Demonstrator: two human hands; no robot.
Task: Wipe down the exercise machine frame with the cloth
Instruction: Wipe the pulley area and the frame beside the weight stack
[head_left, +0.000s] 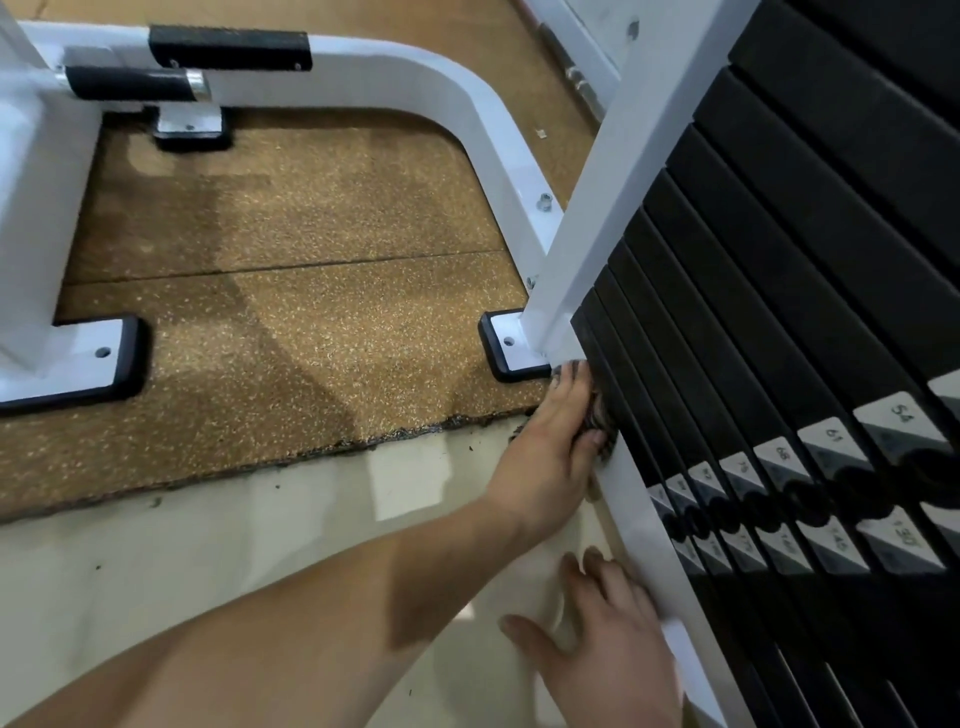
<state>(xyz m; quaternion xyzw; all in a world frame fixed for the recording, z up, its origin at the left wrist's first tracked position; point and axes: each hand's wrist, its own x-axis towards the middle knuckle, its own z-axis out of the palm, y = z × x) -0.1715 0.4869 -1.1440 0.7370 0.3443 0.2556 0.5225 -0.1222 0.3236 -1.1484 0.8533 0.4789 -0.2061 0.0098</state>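
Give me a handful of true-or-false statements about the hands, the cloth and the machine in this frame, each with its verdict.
1. The left hand holds the cloth low on the machine, beside a foot plate. True.
2. The right hand holds a second cloth. False: it holds nothing, and its fingers lie spread beside the frame's lower bar.
3. The frame is painted red. False: it is white.
4. The weight plates are black and carry numbered labels. True.
5. The mat under the machine is blue. False: it is speckled brown.
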